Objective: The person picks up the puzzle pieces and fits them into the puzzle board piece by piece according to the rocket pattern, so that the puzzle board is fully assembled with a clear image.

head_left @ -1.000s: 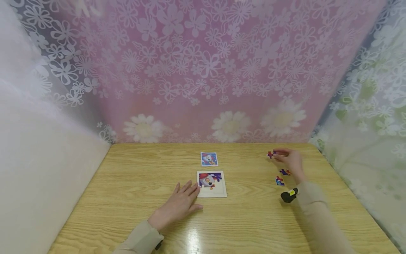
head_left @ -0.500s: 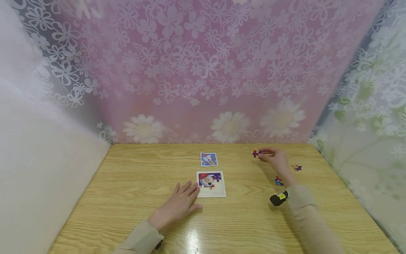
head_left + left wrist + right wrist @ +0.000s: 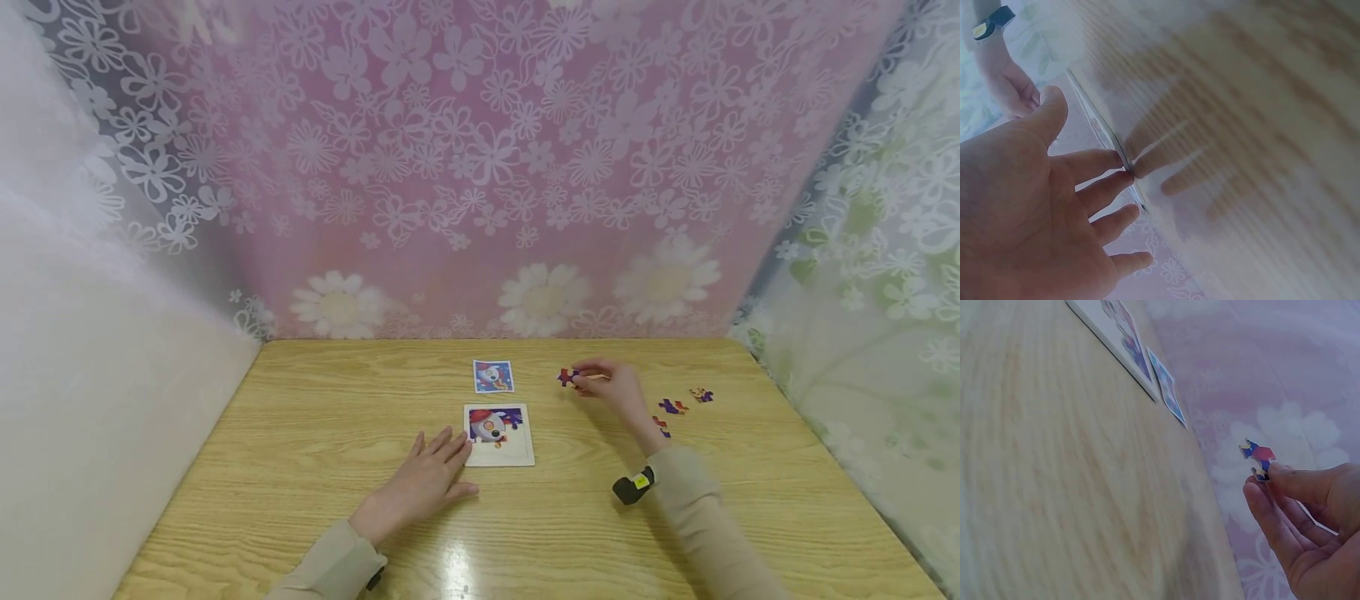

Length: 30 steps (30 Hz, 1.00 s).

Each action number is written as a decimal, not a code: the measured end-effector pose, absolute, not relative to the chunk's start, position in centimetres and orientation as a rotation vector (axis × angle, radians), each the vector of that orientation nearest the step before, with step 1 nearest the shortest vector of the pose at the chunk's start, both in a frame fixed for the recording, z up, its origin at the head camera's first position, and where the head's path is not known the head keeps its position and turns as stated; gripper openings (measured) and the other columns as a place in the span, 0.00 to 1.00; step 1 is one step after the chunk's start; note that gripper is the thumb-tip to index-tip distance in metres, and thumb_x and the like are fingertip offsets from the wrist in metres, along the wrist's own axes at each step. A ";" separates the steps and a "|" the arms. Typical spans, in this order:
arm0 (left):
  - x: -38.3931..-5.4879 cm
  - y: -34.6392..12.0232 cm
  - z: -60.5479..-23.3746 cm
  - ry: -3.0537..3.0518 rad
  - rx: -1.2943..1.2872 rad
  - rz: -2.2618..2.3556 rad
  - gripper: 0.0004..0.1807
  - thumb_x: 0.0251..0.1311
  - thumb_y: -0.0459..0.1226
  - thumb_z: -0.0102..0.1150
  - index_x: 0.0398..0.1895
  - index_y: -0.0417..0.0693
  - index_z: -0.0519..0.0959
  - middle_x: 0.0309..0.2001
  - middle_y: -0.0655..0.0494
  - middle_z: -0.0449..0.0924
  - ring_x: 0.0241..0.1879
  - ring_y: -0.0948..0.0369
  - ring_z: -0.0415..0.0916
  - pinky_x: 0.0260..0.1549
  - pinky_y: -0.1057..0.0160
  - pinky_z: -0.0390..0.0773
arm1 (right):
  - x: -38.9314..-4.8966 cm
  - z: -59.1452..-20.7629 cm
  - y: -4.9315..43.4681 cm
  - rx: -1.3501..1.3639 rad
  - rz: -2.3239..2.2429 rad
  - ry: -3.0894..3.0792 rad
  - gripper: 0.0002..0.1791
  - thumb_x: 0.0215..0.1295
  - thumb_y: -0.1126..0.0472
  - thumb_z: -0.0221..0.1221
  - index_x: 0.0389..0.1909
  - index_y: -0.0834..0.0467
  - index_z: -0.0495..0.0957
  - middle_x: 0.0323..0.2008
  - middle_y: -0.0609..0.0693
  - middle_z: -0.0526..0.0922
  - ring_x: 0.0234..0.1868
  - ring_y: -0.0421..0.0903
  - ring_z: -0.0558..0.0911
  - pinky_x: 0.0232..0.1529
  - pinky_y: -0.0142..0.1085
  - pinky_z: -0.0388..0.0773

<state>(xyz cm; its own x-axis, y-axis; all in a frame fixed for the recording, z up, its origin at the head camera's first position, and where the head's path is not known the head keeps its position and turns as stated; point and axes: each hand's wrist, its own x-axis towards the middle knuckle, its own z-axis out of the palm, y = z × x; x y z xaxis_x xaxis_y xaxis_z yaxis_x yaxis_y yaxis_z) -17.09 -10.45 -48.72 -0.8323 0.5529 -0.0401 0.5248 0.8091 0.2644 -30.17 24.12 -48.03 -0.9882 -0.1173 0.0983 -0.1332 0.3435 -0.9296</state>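
With the square white puzzle tray [image 3: 517,457], partly filled with a cartoon dog-like face, as the clock's centre and twelve towards the flowered backdrop [image 3: 420,208], the right hand [image 3: 618,392] pinches a small red-and-purple jigsaw piece [image 3: 567,377] between thumb and fingertips at two o'clock, clear of the wooden table. At eight, the left hand [image 3: 423,483] lies with fingers spread and nearly straight, holding nothing, tips touching the tray's edge. A small blue-bordered picture card [image 3: 493,377] lies at twelve; three loose colourful pieces sit around three. The step in hand seems to be bringing the pinched piece to the tray; the next move likely calls for turning it to match a bare spot between three and eight, while the left hand steadies the tray.
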 end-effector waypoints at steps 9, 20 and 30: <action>-17.1 -10.5 -48.7 2.875 0.854 0.373 0.38 0.73 0.56 0.50 0.76 0.40 0.63 0.77 0.44 0.58 0.78 0.44 0.51 0.72 0.33 0.50 | -28.9 -48.7 20.4 0.314 1.696 -2.718 0.13 0.68 0.68 0.64 0.50 0.68 0.84 0.44 0.63 0.87 0.38 0.54 0.89 0.40 0.41 0.87; -16.9 -10.5 -48.3 2.877 0.859 0.375 0.38 0.73 0.56 0.50 0.76 0.40 0.64 0.77 0.44 0.58 0.77 0.43 0.52 0.71 0.32 0.51 | -27.5 -49.3 17.3 0.540 1.589 -2.849 0.08 0.62 0.71 0.67 0.42 0.65 0.87 0.37 0.57 0.87 0.30 0.45 0.88 0.30 0.35 0.86; -17.1 -10.6 -48.5 2.876 0.870 0.380 0.38 0.73 0.56 0.50 0.76 0.40 0.64 0.77 0.44 0.58 0.77 0.43 0.51 0.72 0.32 0.50 | -26.9 -49.4 16.1 0.538 1.414 -2.930 0.05 0.62 0.68 0.69 0.39 0.60 0.88 0.33 0.51 0.86 0.26 0.40 0.85 0.26 0.32 0.84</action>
